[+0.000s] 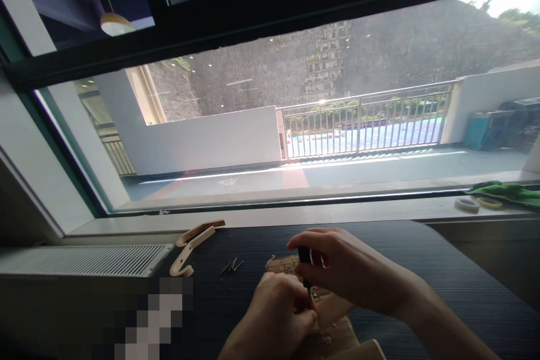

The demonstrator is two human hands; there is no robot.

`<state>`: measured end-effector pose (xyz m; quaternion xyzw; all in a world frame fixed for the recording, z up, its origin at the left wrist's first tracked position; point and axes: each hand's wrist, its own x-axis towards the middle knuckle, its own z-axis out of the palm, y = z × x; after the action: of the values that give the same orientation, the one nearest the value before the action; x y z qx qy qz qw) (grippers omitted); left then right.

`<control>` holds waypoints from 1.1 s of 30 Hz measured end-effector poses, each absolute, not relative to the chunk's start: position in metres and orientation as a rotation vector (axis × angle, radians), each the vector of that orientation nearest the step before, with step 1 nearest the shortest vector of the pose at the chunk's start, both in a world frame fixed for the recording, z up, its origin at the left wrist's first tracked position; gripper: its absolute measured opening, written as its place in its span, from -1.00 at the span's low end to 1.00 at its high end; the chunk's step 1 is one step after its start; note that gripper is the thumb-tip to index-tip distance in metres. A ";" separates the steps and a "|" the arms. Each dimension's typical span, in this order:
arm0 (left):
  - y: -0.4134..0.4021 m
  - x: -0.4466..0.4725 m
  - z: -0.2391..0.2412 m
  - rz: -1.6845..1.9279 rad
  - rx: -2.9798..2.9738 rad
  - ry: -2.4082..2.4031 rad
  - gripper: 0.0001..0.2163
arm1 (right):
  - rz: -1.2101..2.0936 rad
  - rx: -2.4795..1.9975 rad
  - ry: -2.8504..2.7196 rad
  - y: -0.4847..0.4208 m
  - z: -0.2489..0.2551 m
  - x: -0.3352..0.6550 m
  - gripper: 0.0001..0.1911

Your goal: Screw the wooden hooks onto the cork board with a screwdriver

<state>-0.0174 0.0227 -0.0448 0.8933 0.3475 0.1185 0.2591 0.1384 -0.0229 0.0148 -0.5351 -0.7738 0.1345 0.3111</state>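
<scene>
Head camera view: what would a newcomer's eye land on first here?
Low in the middle, the right hand pinches a dark tool handle upright over a pale wooden piece, with the left hand close against it on the dark table. To the left lie two curved wooden hooks and a few small screws. Behind everything, the wide window shows a sunlit terrace with a railing.

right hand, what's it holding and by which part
A dark tool, likely a screwdriver, gripped by its handle in the right hand; the left hand rests on the wooden piece.
</scene>
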 end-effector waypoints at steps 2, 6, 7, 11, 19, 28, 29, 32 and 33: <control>0.023 -0.017 -0.044 0.314 2.415 0.947 -0.84 | 0.379 -1.387 -2.049 -0.024 0.014 0.140 -0.67; 0.023 -0.018 -0.043 0.309 2.405 0.972 -0.84 | 0.467 -1.367 -2.025 -0.025 0.017 0.144 -0.65; 0.023 -0.018 -0.043 0.309 2.405 0.971 -0.84 | 0.469 -1.375 -2.018 -0.025 0.018 0.145 -0.67; 0.023 -0.018 -0.045 0.315 2.410 0.943 -0.85 | 0.392 -1.432 -1.996 -0.023 0.018 0.144 -0.82; 0.023 -0.018 -0.045 0.301 2.447 0.916 -0.82 | 0.521 -1.325 -2.020 -0.026 0.016 0.141 -0.71; 0.024 -0.018 -0.048 0.332 2.438 0.893 -0.83 | 0.402 -1.415 -1.972 -0.022 0.016 0.141 -0.84; 0.024 -0.018 -0.048 0.337 2.432 0.884 -0.83 | 0.384 -1.436 -1.970 -0.022 0.016 0.141 -0.84; 0.024 -0.019 -0.049 0.351 2.414 0.882 -0.83 | 0.418 -1.422 -1.991 -0.023 0.016 0.142 -0.80; 0.024 -0.019 -0.048 0.352 2.413 0.888 -0.83 | 0.448 -1.394 -2.004 -0.024 0.016 0.143 -0.75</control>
<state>-0.0189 0.0240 -0.0484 0.8952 0.3296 0.1307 0.2698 0.1429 -0.0238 0.0160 -0.5315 -0.7640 0.1707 0.3237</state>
